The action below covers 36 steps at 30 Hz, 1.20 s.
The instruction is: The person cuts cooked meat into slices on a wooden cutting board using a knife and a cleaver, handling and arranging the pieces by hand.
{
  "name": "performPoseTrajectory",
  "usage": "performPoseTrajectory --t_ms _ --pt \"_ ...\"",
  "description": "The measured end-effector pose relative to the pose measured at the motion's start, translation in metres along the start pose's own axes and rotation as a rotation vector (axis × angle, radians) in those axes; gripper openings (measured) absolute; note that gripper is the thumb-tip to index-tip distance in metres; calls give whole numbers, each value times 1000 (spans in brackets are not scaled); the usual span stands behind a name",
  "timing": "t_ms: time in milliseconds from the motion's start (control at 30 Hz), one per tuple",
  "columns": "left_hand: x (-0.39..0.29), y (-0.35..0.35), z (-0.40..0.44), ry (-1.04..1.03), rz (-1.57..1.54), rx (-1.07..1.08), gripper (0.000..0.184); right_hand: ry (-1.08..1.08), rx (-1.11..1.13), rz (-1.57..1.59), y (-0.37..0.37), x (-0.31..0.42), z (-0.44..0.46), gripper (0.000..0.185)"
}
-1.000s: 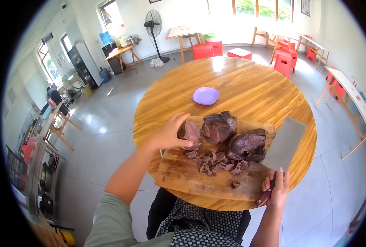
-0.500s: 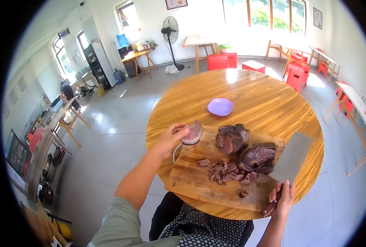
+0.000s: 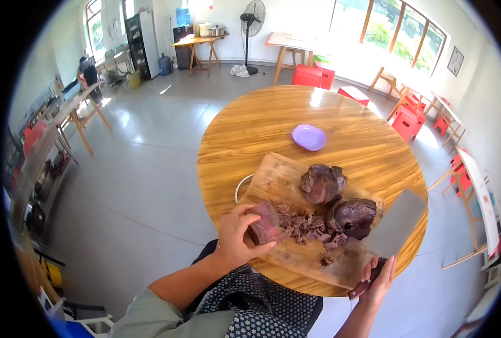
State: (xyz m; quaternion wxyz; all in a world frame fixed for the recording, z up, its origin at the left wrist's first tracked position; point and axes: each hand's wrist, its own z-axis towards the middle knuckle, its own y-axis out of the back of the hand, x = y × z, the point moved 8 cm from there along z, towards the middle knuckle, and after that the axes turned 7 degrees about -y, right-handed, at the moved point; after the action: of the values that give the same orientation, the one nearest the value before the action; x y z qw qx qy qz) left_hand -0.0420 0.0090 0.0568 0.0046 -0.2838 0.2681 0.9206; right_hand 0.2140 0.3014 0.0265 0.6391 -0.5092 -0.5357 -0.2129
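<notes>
My left hand [image 3: 236, 235] grips a piece of meat [image 3: 266, 223] at the left part of the wooden cutting board [image 3: 278, 174]. Near the board's right corner, my right hand [image 3: 379, 281] is closed around the dark handle of a cleaver [image 3: 398, 221], whose broad blade points up and away. Two large dark chunks of meat, one at the back [image 3: 323, 185] and one at the right [image 3: 352, 218], rest on the board. Chopped meat bits [image 3: 312, 226] lie between them and the held piece. A purple plate [image 3: 309, 137] sits farther back.
The board lies on a round wooden table [image 3: 233, 135]. Red stools [image 3: 306, 76], side tables and a standing fan [image 3: 251, 28] are beyond it. A person [image 3: 87, 72] is at the far left by a counter. A white loop [image 3: 240, 188] sticks out from the board's left edge.
My left hand lifted the meat piece off the board's back left, then brought it down nearer my body. My right hand still holds the cleaver. The view has shifted and tilted.
</notes>
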Motion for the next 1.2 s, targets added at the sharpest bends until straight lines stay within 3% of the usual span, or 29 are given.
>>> performPoseTrajectory --t_ms 67,267,400,500,567,600,800,1033,1100,1200 --pt "-4 -3 -12 -64 56 -23 74 17 59 -57 -19 26 -20 23" --pt "-12 6 -12 -131 87 -77 67 40 527 -870 -113 65 -80 13" --pt "-3 1 -17 -96 28 -77 66 -217 673 -1357 -160 50 -104 19" --pt "-3 5 -18 -86 14 -97 67 -123 834 -1428 -180 43 -113 17" --pt "-1 5 -17 -67 -8 -114 59 -35 841 -1409 -187 49 -117 17" --pt "-1 5 -17 -62 -16 -122 59 40 849 -1374 -192 55 -120 26" --pt "-4 8 -13 -65 -24 -129 61 87 838 -1326 -199 60 -127 17" --pt "0 8 -15 -48 -47 -122 69 90 883 -1448 -207 56 -123 14" --pt "2 9 -15 -47 -36 -125 72 -87 864 -1527 -203 49 -117 15" --pt "5 7 -14 -32 -48 -120 72 -146 859 -1600 -206 42 -111 15"
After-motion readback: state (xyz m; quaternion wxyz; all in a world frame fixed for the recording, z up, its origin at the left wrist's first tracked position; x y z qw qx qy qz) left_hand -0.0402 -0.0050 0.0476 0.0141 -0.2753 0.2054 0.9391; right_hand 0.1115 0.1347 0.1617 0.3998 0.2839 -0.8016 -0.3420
